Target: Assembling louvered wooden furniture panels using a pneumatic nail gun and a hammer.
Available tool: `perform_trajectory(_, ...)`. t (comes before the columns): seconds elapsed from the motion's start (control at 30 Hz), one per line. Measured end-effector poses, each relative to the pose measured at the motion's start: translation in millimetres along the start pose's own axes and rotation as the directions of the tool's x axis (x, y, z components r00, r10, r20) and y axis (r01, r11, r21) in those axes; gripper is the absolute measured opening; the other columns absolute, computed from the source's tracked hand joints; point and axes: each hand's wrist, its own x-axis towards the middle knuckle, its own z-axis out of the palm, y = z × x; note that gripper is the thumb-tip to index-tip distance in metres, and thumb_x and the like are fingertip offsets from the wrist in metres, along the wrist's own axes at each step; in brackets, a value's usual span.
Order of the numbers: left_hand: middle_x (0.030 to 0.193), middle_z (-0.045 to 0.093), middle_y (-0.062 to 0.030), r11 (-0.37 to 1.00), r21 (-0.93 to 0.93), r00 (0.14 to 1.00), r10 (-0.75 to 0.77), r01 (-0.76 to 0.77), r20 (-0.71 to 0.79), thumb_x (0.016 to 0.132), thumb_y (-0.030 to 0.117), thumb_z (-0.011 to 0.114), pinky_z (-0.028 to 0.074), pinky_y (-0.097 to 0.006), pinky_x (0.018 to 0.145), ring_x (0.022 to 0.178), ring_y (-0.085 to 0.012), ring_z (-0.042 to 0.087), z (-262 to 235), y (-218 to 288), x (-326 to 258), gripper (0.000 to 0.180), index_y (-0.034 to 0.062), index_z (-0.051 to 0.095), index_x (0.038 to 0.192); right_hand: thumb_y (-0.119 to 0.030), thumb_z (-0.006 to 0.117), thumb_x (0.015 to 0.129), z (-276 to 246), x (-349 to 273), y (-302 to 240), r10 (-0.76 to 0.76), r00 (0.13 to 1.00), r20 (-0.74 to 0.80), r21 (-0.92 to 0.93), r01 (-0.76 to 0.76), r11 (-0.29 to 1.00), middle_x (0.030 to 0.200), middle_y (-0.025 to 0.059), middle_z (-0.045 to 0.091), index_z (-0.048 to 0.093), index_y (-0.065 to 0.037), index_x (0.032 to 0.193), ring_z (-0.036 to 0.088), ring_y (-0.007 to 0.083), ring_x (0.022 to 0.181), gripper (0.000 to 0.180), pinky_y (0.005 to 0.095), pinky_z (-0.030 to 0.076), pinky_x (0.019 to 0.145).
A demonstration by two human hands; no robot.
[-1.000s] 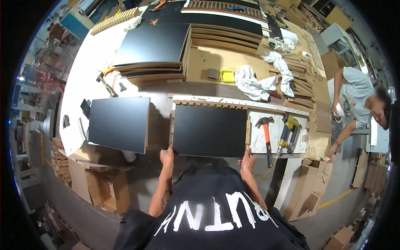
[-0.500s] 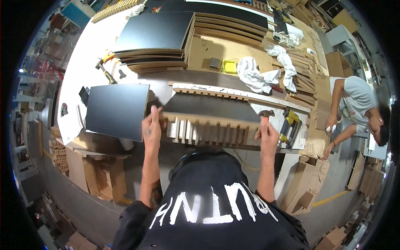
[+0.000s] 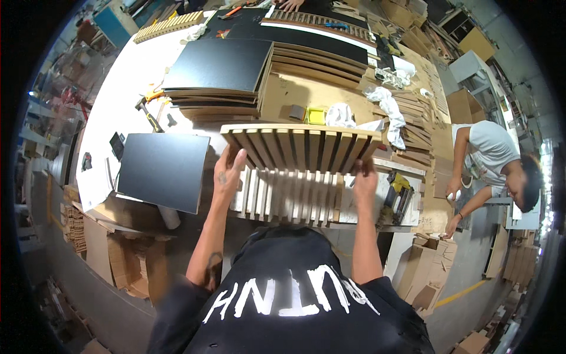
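A slatted wood panel, with a pale edge on top and dark gaps between its slats, is tilted up over the bench. My left hand is closed on its left end, thumb up along the corner. At the opposite end, my right hand grips the panel's lower corner, with the fingertips partly hidden. Under the panel lies a white slotted jig with a row of upright strips. A black board rests just left of my left hand. To the right of my right hand sits a yellow and black nail gun.
Stacked black boards stand at the back, near a hammer, a yellow tray and white cloths. Another person works at the right; someone else's hand shows at the far edge. Cardboard boxes stand below the bench.
The panel has been raised off the jig and tipped so its slats face me instead of its dark surface. Both hands moved with it, and the view has shifted slightly.
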Motion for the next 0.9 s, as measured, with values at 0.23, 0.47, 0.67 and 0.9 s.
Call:
perform_trajectory(0.23, 0.128, 0.054, -0.0167, 0.769, -0.586, 0.93, -0.361, 0.256, -0.068, 0.097, 0.041, 0.057, 0.042, -0.041, 0.103, 0.118, -0.0269, 0.053, -24.0, -44.3, -46.3, 0.066, -0.0034, 0.037, 0.141, 0.012, 0.065, 0.066, 1.9, -25.3, -198.0, -0.808, 0.573, 0.136, -0.387, 0.782, 0.489, 0.092, 0.0091, 0.062, 0.066, -0.007, 0.121, 0.061, 0.0219, 0.08, 0.058, 0.0354, 0.051, 0.071)
perform_trajectory(0.47, 0.131, 0.058, -0.0156, 0.196, 0.731, 0.531, 0.806, -0.654, 0.26, 0.091, 0.022, 0.065, 0.036, -0.047, 0.106, 0.116, -0.0263, 0.058, 7.9, 137.5, -50.0, 0.044, 0.0051, 0.056, 0.131, -0.016, 0.056, 0.089, 36.2, -49.3, -190.1, -0.812, 0.407, 0.418, -0.359, 0.895, 0.264, 0.092, 0.007, 0.059, 0.066, -0.005, 0.117, 0.057, 0.0219, 0.086, 0.031, 0.038, 0.045, 0.083)
perform_trajectory(0.67, 0.124, 0.061, -0.0063, 0.071, 0.642, 0.595, 0.466, -0.763, 0.655, 0.082, -0.006, 0.057, 0.039, -0.046, 0.107, 0.11, -0.0249, 0.06, 9.1, 153.6, -48.2, 0.058, 0.0276, 0.062, 0.128, -0.017, 0.065, 0.09, -35.5, -21.2, -145.2, -0.557, 0.815, -0.159, -0.106, 0.547, 0.831, 0.105, 0.0141, 0.065, 0.066, -0.001, 0.109, 0.063, 0.0307, 0.094, 0.024, 0.0379, 0.05, 0.088)
perform_trajectory(0.9, 0.135, 0.049, -0.0132, 0.189, 0.486, 0.521, 0.245, -0.853, 0.818, 0.076, -0.011, 0.053, 0.043, -0.046, 0.105, 0.119, -0.03, 0.052, 84.0, 177.7, -56.9, 0.089, 0.042, 0.039, 0.146, -0.022, 0.06, 0.093, -45.5, -40.6, 115.8, -0.143, 0.989, -0.025, -0.762, 0.073, 0.643, 0.114, 0.0222, 0.054, 0.053, -0.002, 0.125, 0.054, 0.0408, 0.107, 0.038, 0.0504, 0.044, 0.092)
